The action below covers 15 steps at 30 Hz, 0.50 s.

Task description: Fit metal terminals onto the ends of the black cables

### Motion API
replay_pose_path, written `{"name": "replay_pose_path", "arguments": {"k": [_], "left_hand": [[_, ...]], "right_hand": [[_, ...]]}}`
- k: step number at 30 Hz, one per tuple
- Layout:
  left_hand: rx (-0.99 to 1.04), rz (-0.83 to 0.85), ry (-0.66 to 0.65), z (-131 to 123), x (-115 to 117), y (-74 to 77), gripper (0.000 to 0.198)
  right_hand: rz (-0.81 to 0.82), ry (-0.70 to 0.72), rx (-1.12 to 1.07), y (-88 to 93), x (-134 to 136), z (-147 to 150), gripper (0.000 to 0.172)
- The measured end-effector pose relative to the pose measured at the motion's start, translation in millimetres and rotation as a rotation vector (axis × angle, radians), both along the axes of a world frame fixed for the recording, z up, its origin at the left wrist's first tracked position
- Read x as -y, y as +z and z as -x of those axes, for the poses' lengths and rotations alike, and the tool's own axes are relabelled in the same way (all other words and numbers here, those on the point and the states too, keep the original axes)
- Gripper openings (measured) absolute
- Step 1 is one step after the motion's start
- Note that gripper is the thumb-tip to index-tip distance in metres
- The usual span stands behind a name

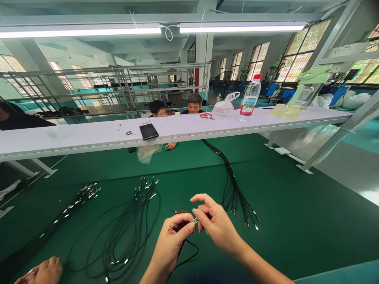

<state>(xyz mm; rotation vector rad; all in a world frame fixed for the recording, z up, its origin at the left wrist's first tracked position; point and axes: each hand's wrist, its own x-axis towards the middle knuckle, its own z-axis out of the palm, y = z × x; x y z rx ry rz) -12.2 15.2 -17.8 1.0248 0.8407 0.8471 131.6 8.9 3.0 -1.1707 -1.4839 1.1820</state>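
While both hands meet low over the green bench (296, 205), the left hand (171, 244) has its fingers closed around a black cable (197, 250), with a red-handled tool (181, 212) poking out just behind them. The right hand (217, 227) pinches the small metal terminal (196, 221) at the cable's end between thumb and fingertips, forefinger raised. A loose coil of cables (127, 236) lies just left of the hands, a straighter bundle (237, 197) to their right. Another hand (44, 272) rests at the near left edge. A phone (149, 131) and a water bottle (250, 98) sit on the white shelf (89, 138) beyond.
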Motion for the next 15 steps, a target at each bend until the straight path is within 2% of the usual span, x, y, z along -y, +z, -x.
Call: {"name": "replay_pose_path", "arguments": {"k": [4, 9, 12, 15], "left_hand": [[0.043, 0.043, -0.017, 0.1, -0.9, -1.5, 0.018], [0.028, 0.063, 0.038, 3.6, -5.6, -2.7, 0.022], [0.036, 0.073, 0.111, 14.1, -11.6, -4.9, 0.024], [0.084, 0.044, 0.195, 31.9, -21.9, -10.2, 0.021]], "right_hand": [[0.012, 0.006, -0.018, -1.6, -0.1, 1.6, 0.024], [0.056, -0.061, -0.035, -6.4, -8.6, -6.7, 0.030], [0.097, -0.146, -0.048, -13.7, -13.8, -25.6, 0.036], [0.109, -0.284, -0.013, -25.4, -13.0, -57.3, 0.041]]}}
